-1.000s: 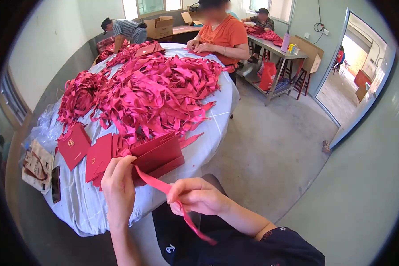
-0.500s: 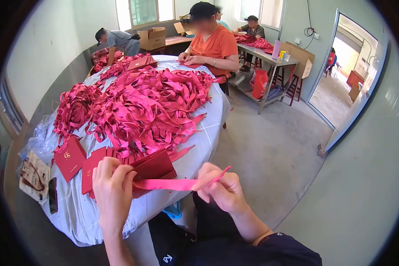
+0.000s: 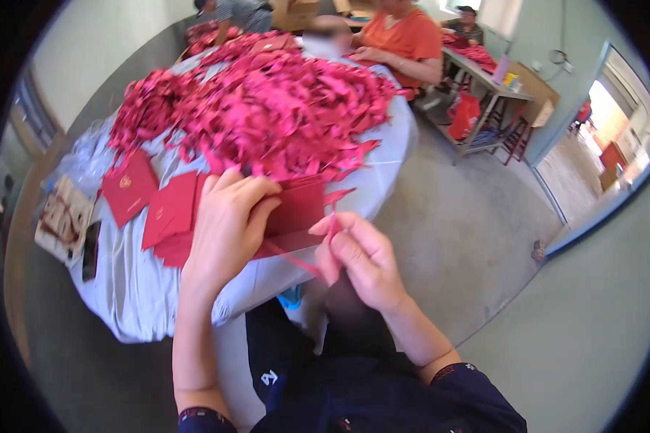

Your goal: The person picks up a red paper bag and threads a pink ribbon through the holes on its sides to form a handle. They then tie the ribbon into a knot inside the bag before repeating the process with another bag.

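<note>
**Two hands on one red bag at the table's near edge**

The left hand [image 3: 227,224] lies over the left part of a red paper bag [image 3: 296,209], fingers curled and clamped on it. The bag lies flat at the near edge of the table [image 3: 137,296], its long axis running left to right along that edge, its right end pointing toward the right hand [image 3: 361,256]. That hand sits just off the bag's right end, thumb and forefinger pressed together on one thin pink ribbon [image 3: 334,224]; the pinched piece stands roughly upright. A second stretch of ribbon [image 3: 296,261] runs slantwise from under the bag down to the right, below the right hand's fingers; whether it is the same strip cannot be told.

Left of the bag, near the same edge, two more flat red bags show clearly: one [image 3: 128,187] with a gold mark, tilted, and one [image 3: 168,209] beside it, with further red sheets stacked under the left hand, too overlapped to count.

A big heap of ribbons [image 3: 267,108] covers the table's middle and far side. A phone [image 3: 90,250] lies at the left edge. One person in an orange shirt [image 3: 404,43] sits at the far corner.
</note>
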